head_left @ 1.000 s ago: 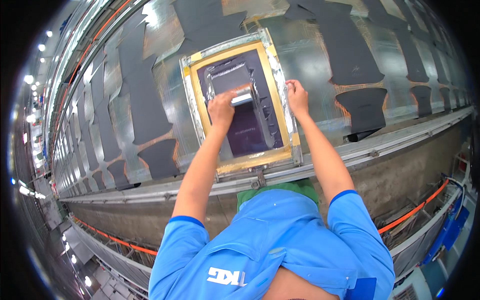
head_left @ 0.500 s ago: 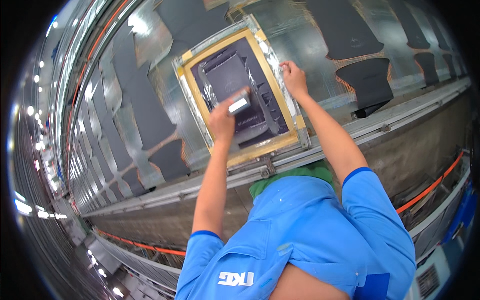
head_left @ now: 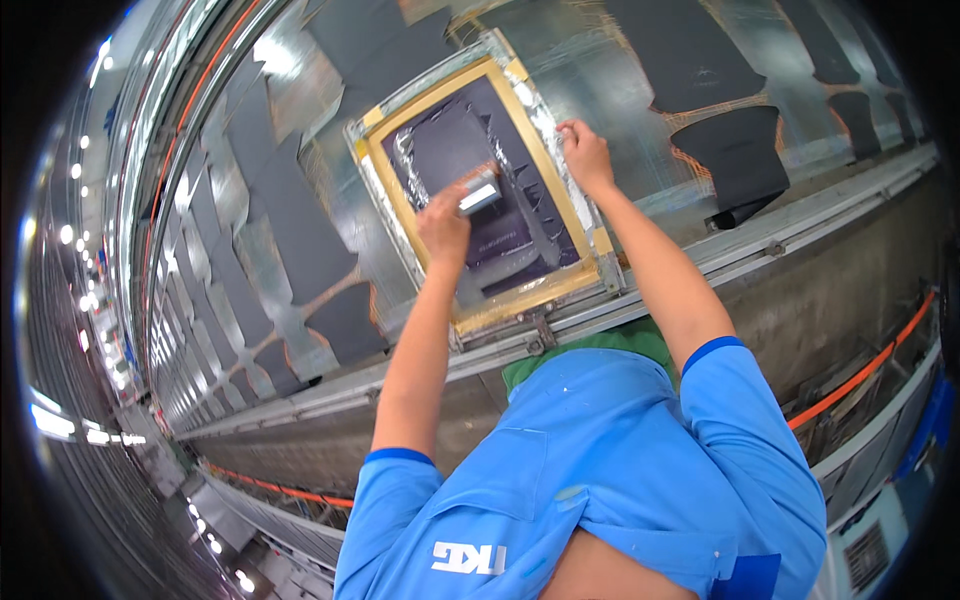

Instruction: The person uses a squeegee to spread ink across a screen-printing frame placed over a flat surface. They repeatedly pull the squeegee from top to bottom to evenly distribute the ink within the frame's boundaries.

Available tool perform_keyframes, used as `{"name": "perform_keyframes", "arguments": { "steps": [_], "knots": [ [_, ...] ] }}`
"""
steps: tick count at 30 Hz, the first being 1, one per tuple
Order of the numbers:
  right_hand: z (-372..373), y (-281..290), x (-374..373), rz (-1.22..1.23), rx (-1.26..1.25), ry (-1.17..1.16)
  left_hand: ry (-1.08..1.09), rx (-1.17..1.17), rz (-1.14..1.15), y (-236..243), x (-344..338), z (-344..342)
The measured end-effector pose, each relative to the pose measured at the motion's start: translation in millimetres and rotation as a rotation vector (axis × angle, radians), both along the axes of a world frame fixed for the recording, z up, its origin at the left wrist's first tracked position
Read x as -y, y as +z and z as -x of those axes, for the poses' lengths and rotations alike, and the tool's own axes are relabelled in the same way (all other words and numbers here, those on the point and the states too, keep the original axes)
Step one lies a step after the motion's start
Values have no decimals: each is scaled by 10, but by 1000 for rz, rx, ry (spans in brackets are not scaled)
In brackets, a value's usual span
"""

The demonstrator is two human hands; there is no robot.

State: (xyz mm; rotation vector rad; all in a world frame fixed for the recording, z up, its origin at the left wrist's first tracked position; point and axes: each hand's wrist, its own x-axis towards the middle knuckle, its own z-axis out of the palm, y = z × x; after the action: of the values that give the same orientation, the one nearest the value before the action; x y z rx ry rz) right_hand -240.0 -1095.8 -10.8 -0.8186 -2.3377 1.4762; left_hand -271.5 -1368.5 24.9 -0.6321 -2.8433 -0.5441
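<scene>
Long sheet-metal tabletop [head_left: 585, 60] sweeps across the view, and right in the thick of it sits our landmark, a taped screen-printing frame [head_left: 537, 110], tilted slightly, its silvery rim lined with a yellow border [head_left: 515, 302]. Dark grey fabric pieces [head_left: 690, 55] are laid out on both sides of the frame, frayed orange threads showing along some edges. Inside the frame, dark purple mesh [head_left: 440, 140], and look at those glossy dark smears [head_left: 535, 215] running down its right side! Over the mesh, a little below the frame's middle, here is the squeegee [head_left: 480, 192], catching a bright flash of light, and it's the left hand [head_left: 443, 222] that has it, fingers closed around its left end. Across to the frame's right side, and the right hand [head_left: 588, 155] is there with fingers curled in, tips at the rim; whether they pinch it, I cannot tell. On the near side of the frame runs a metal rail [head_left: 690, 272], and closer than that, the person's blue shirt [head_left: 620, 450].
</scene>
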Motion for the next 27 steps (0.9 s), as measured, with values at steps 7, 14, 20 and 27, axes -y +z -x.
{"name": "perform_keyframes", "arguments": {
  "steps": [7, 14, 20, 27],
  "knots": [
    [67, -23, 18, 3, 10, 13, -76, -40, -12, -118, 333, -1696],
    [55, -101, -42, -29, 10, 5, -1, -67, -61, -37, 144, -615],
    [-33, 60, -15, 54, 47, 9, 78, 12, 37, 63, -68, 1220],
    [-43, 122, 18, 41, 57, 8, 93, 8, 153, -5, -188, 1211]
  ]
}}
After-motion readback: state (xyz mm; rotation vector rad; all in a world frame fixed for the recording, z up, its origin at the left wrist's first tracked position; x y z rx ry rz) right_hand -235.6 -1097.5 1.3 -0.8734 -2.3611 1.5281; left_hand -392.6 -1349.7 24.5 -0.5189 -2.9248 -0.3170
